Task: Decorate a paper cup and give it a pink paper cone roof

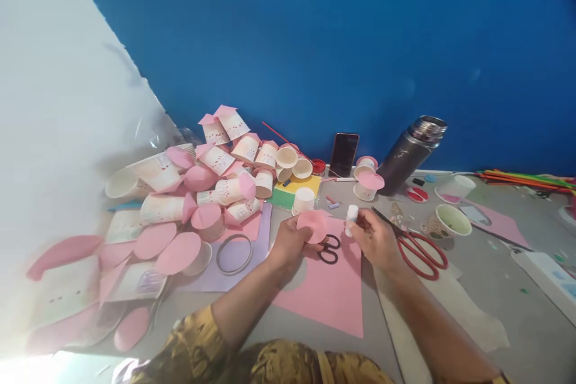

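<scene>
My left hand [289, 244] pinches a round piece of pink paper [314, 225] between thumb and fingers. Closed around a white glue stick [351, 216], my right hand [374, 240] holds it upright just right of the pink piece; the two are apart. Black-handled scissors [330, 250] lie under and beside the left hand, on a pink sheet [333, 297] with a cut-out edge. A plain paper cup [303, 200] stands upside down behind the pink piece. Larger red-handled scissors [425, 254] rest right of my right hand.
Many decorated paper cups with pink paper tops [216, 159] are heaped at the left. A grey tape ring [234, 254] sits on a purple sheet [198, 282]. A phone [344, 155] and a dark flask [407, 156] stand at the wall. A power strip [546, 276] lies far right.
</scene>
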Motion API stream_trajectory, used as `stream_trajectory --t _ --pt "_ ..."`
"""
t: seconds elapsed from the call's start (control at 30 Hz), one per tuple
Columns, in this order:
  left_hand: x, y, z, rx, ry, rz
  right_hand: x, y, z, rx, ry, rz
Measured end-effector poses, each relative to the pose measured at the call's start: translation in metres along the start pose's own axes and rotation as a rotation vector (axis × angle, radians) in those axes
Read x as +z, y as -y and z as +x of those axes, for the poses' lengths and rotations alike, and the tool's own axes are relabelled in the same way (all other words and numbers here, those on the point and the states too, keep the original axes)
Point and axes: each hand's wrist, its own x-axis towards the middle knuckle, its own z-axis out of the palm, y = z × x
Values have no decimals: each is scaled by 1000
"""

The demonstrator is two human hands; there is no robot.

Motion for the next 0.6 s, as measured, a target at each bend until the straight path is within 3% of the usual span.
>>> stream_trajectory --t 0.17,0.3,0.43,0.6 --pt "4 0 -2 93 -20 -92 19 15 -17 -269 112 -93" --pt "5 2 0 123 -5 -165 26 10 -19 -272 163 -182" --pt "3 9 0 186 -49 34 30 4 -19 -269 175 -287" --pt "1 20 -2 369 -41 299 32 3 -20 -369 138 -398"
